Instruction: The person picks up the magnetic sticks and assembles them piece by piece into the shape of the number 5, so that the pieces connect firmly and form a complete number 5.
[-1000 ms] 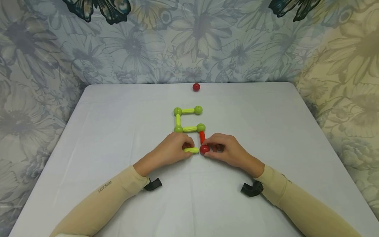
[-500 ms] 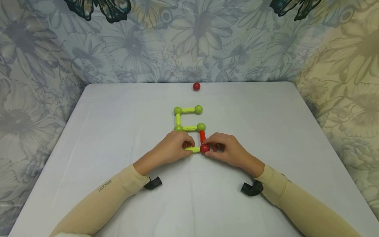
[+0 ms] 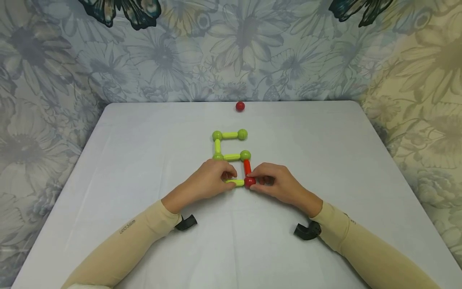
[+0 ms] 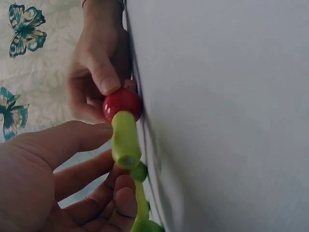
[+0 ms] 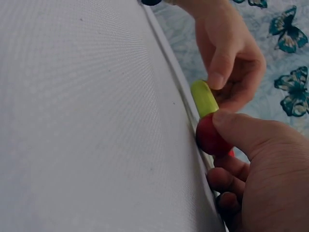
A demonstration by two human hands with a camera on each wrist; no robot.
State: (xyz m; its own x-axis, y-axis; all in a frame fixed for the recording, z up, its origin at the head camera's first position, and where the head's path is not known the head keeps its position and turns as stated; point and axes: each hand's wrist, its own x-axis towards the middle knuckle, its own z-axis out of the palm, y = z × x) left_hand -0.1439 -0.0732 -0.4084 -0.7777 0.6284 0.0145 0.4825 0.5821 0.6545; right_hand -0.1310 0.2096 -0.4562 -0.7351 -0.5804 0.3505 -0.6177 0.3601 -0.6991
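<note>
In the head view my left hand (image 3: 213, 180) pinches a yellow-green ribbed rod (image 3: 237, 183) whose right end touches a red ball (image 3: 249, 182). My right hand (image 3: 279, 180) holds that ball between thumb and fingers. A red rod (image 3: 247, 167) runs from the ball up to a green ball (image 3: 245, 155), part of a bent chain of green balls and yellow-green rods (image 3: 229, 135). From the left wrist, the rod's hollow-looking near end (image 4: 126, 157) faces me beside my thumb. The right wrist view shows my thumb on the red ball (image 5: 212, 135).
A loose red ball (image 3: 240, 106) lies near the far edge of the white-covered table (image 3: 306, 132). Behind stands a flower-patterned backdrop (image 3: 245, 48) with butterflies. A black curved piece (image 3: 307, 231) sits at my right wrist, and another (image 3: 185, 223) at my left.
A second ago a small gap separated the rod from the red ball. My left hand has since shifted the rod slightly right until they touch. My right hand has stayed in place.
</note>
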